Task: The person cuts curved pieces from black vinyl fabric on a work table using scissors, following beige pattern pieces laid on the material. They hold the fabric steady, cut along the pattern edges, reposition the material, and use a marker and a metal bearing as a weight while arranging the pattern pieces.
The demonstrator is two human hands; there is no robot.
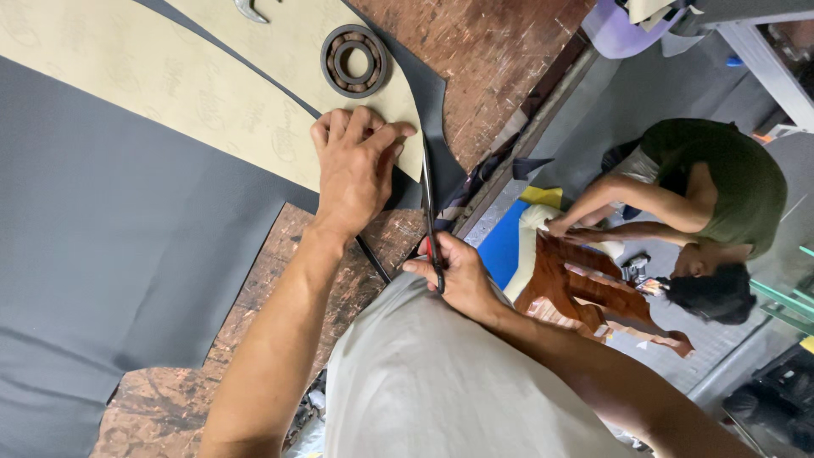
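My left hand (354,165) presses flat on a tan cardboard pattern (170,80) that lies over a dark grey sheet of material (102,246) on a worn brown worktable (475,51). My right hand (454,276) grips the handles of a pair of scissors (428,208). The blades run along the pattern's right edge, in the grey sheet. A round metal bearing (355,60) rests on the pattern just beyond my left hand's fingers.
Another person (704,212) crouches on the floor at the right, working on brown material (577,280) beside a blue sheet (502,242). A curved metal tool (250,10) lies at the top edge. The table's edge runs diagonally past the scissors.
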